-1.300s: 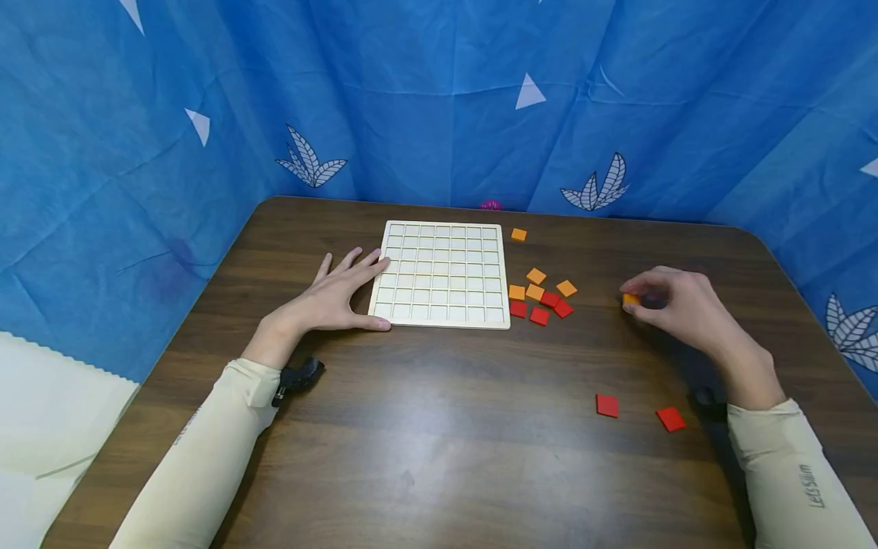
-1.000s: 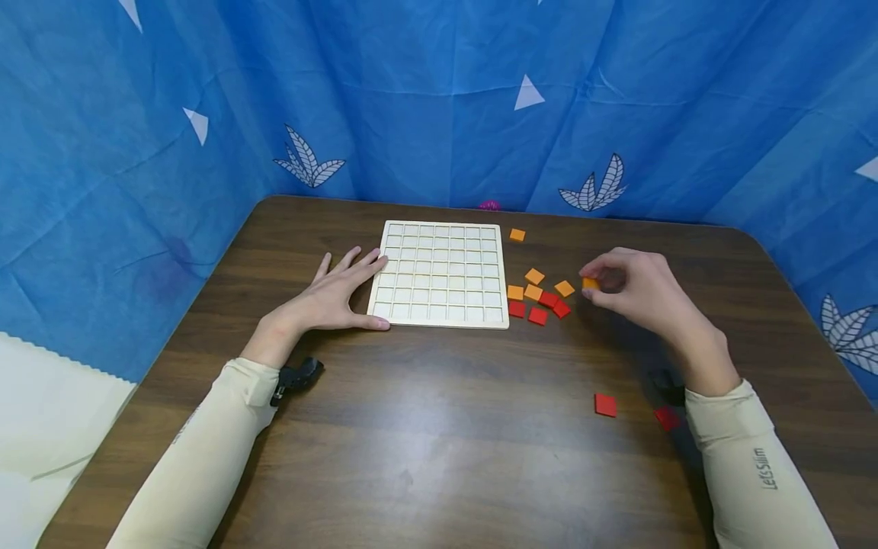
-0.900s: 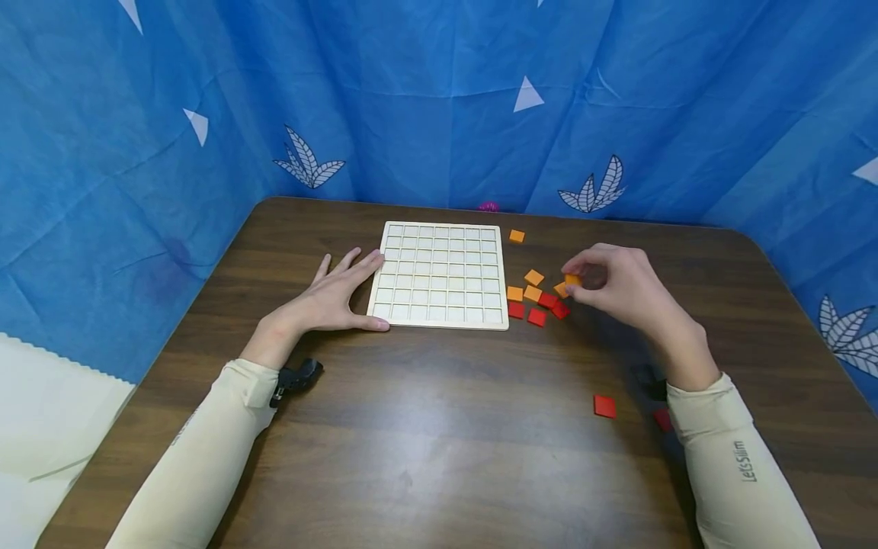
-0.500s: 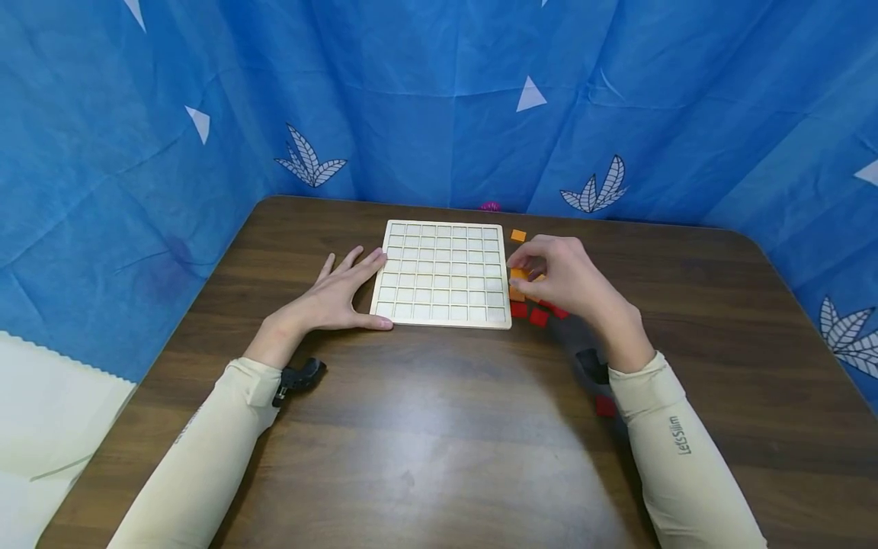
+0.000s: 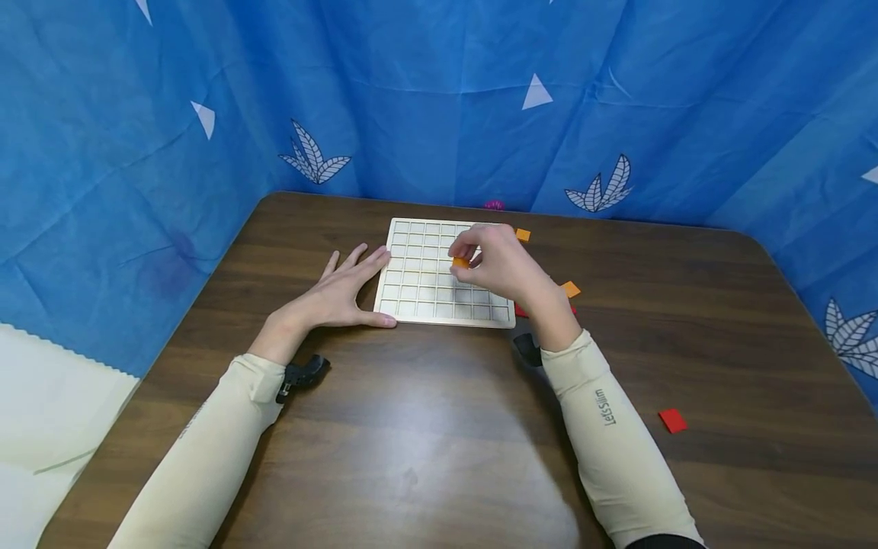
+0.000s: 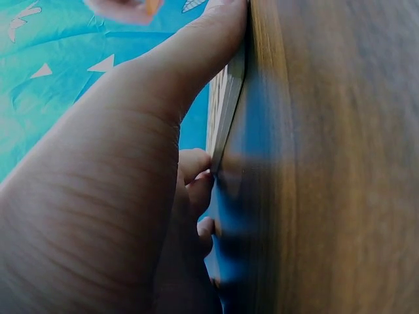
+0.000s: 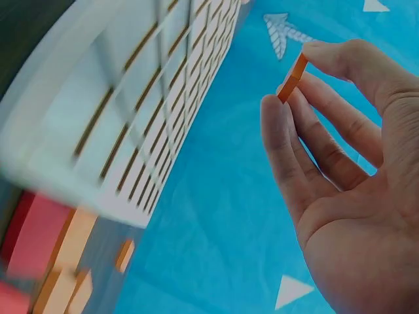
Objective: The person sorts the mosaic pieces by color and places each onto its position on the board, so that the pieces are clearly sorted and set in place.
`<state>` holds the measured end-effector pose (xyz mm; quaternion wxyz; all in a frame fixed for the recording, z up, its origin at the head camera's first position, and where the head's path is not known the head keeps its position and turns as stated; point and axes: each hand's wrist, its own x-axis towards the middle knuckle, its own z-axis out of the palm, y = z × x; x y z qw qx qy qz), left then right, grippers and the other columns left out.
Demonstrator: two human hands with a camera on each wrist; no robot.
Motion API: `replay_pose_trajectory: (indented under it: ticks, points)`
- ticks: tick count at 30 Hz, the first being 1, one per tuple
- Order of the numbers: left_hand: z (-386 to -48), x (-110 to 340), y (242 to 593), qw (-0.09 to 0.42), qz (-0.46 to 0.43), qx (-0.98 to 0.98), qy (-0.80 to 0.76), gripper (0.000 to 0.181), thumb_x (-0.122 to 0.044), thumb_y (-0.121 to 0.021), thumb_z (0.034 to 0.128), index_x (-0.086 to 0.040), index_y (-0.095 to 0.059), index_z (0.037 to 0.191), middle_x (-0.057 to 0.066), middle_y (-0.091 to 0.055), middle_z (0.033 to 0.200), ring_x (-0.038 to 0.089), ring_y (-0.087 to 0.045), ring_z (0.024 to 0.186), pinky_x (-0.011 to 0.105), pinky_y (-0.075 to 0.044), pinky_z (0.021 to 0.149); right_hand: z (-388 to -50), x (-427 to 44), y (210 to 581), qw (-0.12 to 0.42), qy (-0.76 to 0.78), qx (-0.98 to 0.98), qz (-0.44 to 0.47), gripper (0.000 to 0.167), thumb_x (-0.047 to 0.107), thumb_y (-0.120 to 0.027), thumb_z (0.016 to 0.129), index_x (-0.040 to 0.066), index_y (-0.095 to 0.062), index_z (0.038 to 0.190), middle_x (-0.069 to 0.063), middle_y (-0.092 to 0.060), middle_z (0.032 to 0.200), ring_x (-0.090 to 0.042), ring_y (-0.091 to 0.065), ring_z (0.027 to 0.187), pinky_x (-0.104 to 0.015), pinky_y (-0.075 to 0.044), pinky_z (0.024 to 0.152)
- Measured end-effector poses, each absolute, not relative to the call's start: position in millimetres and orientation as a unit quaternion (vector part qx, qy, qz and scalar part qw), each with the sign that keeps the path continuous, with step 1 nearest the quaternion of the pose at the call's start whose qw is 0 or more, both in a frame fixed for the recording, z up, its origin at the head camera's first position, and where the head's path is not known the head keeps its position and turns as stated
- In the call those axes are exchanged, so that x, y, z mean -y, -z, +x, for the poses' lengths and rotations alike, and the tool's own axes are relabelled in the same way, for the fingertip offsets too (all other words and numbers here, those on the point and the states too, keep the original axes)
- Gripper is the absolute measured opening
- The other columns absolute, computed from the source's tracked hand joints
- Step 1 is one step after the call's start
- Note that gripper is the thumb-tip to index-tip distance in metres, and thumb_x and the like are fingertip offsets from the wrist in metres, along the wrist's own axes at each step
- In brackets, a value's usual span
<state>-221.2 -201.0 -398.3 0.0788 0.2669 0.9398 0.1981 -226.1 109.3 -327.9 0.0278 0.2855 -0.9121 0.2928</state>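
Observation:
A pale board with a grid of square recesses lies flat on the table. Along its left edge, my left hand rests with spread, straight fingers, the thumb at the near left corner. Over the board's right half, my right hand pinches a small orange square tile between thumb and fingertips. The right wrist view shows this orange tile held by its edges, clear of the board. No tile shows in the visible recesses; the right hand hides some of them.
Right of the board lie loose orange and red tiles, mostly hidden by the right hand and forearm in the head view. One orange tile lies near the far right corner, another orange tile farther right. A red tile sits nearer the front.
My right hand has carried the orange tile leftward from the table's right side, past the loose tiles, to above the board. The left hand stays in place at the board's edge.

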Motion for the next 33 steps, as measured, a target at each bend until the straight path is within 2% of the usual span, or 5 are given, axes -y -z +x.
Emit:
replay_pose_trajectory:
  ticks: [8, 26, 33]
  points:
    - [-221, 200, 398, 0.083, 0.264, -0.939, -0.205, 0.121, -0.068, -0.082, 0.0806, -0.018, -0.019, 0.171, 0.002, -0.013, 0.179, 0.037, -0.001, 0.165, 0.068, 0.007, 0.127, -239, -74, 331, 0.042, -0.291, 0.903, 0.313, 0.018, 0.011, -0.083, 0.088, 0.002, -0.08, 0.103, -0.008, -0.076, 0.096, -0.024, -0.07, 0.09, -0.033, -0.059, 0.082]
    - [-220, 202, 400, 0.09, 0.261, -0.94, -0.202, 0.121, -0.071, -0.08, 0.0809, -0.019, -0.017, 0.171, 0.0, -0.011, 0.179, 0.035, 0.001, 0.165, 0.067, 0.008, 0.128, -249, -37, 363, -0.009, -0.251, 0.919, 0.303, 0.014, 0.01, -0.085, 0.087, 0.007, -0.08, 0.1, -0.005, -0.076, 0.092, -0.018, -0.067, 0.087, -0.032, -0.057, 0.085]
    - [-220, 202, 399, 0.087, 0.266, -0.939, -0.202, 0.121, -0.07, -0.08, 0.0816, -0.018, -0.016, 0.171, 0.001, -0.011, 0.179, 0.036, 0.001, 0.165, 0.067, 0.008, 0.128, -248, -30, 367, -0.007, -0.25, 0.924, 0.289, 0.017, 0.011, -0.089, 0.085, 0.007, -0.08, 0.099, -0.005, -0.077, 0.093, -0.017, -0.068, 0.087, -0.032, -0.057, 0.085]
